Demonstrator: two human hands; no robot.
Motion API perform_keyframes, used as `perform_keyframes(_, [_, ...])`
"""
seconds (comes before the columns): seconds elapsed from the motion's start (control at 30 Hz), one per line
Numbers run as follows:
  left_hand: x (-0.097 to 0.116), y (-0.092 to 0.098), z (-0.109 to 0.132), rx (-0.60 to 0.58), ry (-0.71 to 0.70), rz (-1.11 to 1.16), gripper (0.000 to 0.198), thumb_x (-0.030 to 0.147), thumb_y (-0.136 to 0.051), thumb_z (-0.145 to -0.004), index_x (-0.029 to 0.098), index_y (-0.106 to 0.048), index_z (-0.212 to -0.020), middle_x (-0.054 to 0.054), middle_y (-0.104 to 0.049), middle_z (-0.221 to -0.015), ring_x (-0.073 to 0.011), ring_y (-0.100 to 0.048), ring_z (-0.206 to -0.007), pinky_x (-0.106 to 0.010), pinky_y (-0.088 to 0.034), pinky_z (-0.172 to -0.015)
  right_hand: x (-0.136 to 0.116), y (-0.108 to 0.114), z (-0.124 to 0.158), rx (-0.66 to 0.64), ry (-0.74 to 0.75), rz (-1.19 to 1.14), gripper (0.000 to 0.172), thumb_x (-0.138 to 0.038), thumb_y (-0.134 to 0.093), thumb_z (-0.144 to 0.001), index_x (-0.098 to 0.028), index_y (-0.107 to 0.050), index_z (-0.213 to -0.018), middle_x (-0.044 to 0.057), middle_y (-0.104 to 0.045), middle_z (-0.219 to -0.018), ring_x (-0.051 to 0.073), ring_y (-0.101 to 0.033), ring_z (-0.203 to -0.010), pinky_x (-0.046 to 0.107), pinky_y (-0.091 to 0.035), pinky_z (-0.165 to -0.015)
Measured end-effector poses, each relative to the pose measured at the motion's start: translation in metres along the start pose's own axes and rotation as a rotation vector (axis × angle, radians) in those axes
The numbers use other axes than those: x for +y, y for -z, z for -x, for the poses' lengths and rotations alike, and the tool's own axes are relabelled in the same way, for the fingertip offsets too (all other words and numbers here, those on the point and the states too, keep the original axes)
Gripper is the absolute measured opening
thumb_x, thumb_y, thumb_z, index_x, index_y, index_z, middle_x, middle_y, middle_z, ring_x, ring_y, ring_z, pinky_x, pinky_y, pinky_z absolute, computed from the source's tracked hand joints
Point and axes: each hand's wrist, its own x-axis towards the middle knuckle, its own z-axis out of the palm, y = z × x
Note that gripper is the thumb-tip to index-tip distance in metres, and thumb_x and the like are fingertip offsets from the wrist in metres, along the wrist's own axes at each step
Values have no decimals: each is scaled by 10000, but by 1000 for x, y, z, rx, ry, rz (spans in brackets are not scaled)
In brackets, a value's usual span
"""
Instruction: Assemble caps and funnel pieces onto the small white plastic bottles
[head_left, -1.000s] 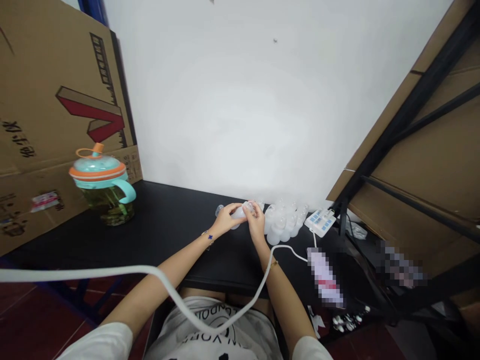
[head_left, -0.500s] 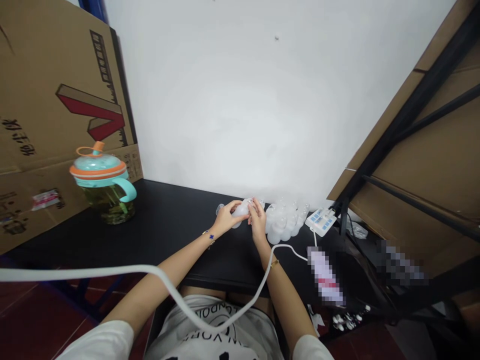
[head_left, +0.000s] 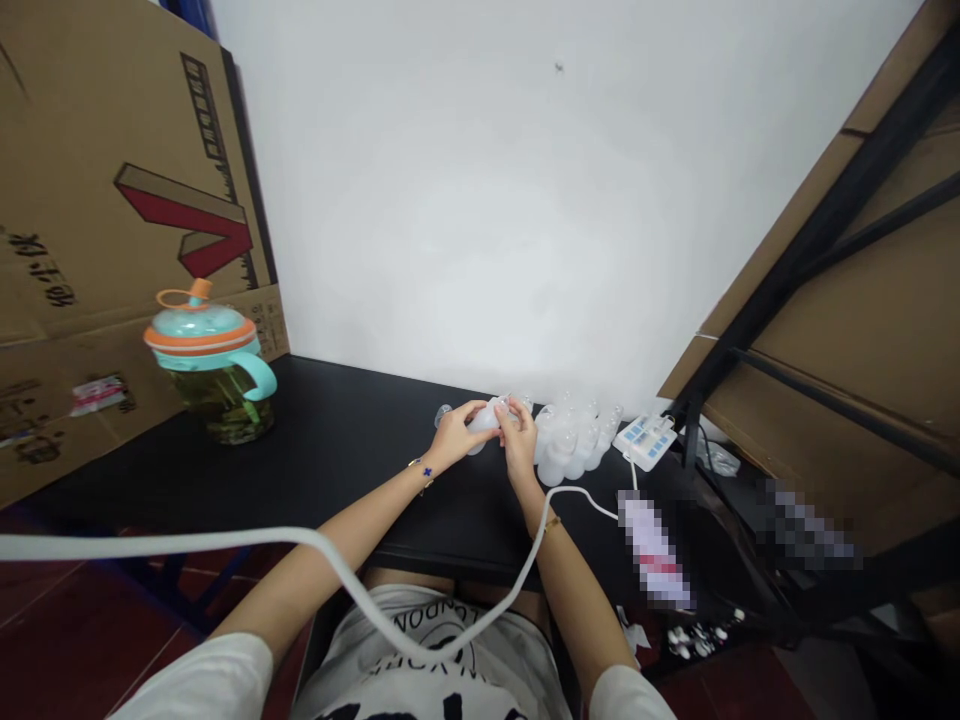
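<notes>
Between my two hands, over the black table (head_left: 337,440), is a small frosted white plastic bottle (head_left: 484,417) with a clear top. My left hand (head_left: 454,436) wraps its fingers and thumb round the bottle's body. At the clear end, my right hand (head_left: 519,438) has its fingers closed on the top; the fingers partly hide it. Just right of that hand, several similar frosted bottles with clear domed tops (head_left: 566,450) stand in a cluster. A small clear plastic piece (head_left: 442,412) lies beyond my left hand.
A drink jug with a turquoise handle (head_left: 217,375) stands at left before a cardboard box (head_left: 112,230). A white power strip (head_left: 646,440) lies right of the bottles. A white cable (head_left: 300,538) crosses in front of my arms. A white wall (head_left: 480,220) backs the table.
My right fingers have shifted and curled lower over the bottle's clear top. My left hand keeps its hold. The whole view has shifted slightly.
</notes>
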Motion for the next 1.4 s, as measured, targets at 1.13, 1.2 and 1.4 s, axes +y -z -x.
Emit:
perform_keyframes(1.13, [6, -1, -2, -187, 282, 663, 653, 435, -914, -625, 134, -628, -1130, -102, -770, -1018, -218, -728, -867, -315, -549, -791, -2, 2, -2, -38, -85, -131, 497, -503, -818, -722, -178, -670, -1068, -44, -601, -709, 62, -463, -466, 200, -333, -416])
perform_keyframes(1.2, [4, -3, -3, -155, 257, 624, 643, 419, -926, -602, 139, -635, -1103, -106, -763, -1044, -229, -723, -926, -335, -545, -850, -2, 1, -2, -35, -82, -113, 493, -504, -816, -720, -178, -668, -1060, -36, -612, -738, 58, -457, -467, 199, -328, -413])
perform_keyframes(1.4, [3, -2, -4, -123, 223, 561, 624, 408, -928, -592, 145, -658, -1089, -104, -748, -1072, -233, -703, -1001, -362, -529, -932, -4, 1, -1, -57, -96, -109, 495, -513, -797, -733, -180, -673, -1078, -31, -613, -740, 64, -470, -476, 202, -346, -423])
